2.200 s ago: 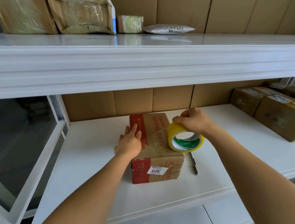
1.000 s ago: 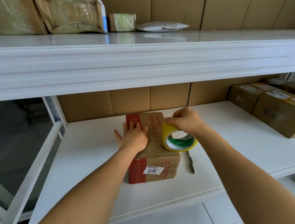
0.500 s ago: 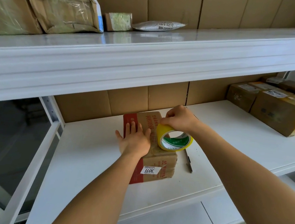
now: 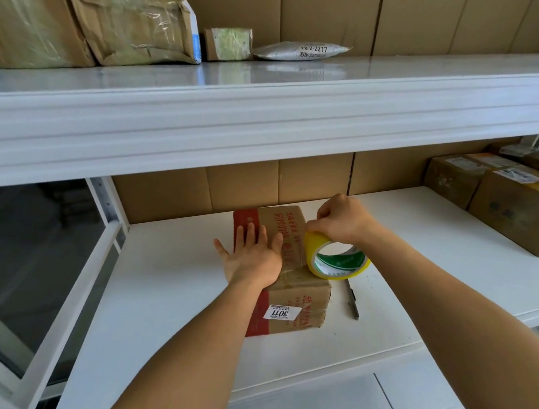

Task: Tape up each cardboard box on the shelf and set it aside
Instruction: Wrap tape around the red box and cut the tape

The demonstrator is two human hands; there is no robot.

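on the lower white shelf (image 4: 169, 293), near its left end, sits a small cardboard box (image 4: 299, 291) with a red band down its left side and red chinese print along its top, too blurred to read fully. a white sticker (image 4: 282, 312) on the near face reads "3011" upside down. left hand (image 4: 252, 256) lies flat on the box top, fingers straight and spread, pressing down. right hand (image 4: 342, 219) grips a yellow tape roll (image 4: 338, 259) with a green and white inner core, held on edge against the box's right top edge. a dark pen (image 4: 353, 304) lies on the shelf just right of the box. further right, well apart, stand taped brown boxes (image 4: 518, 213) with white labels i cannot read. on the upper shelf (image 4: 270, 106) rest wrapped parcels (image 4: 130, 29) and a grey mailer (image 4: 302, 52) marked "2217".
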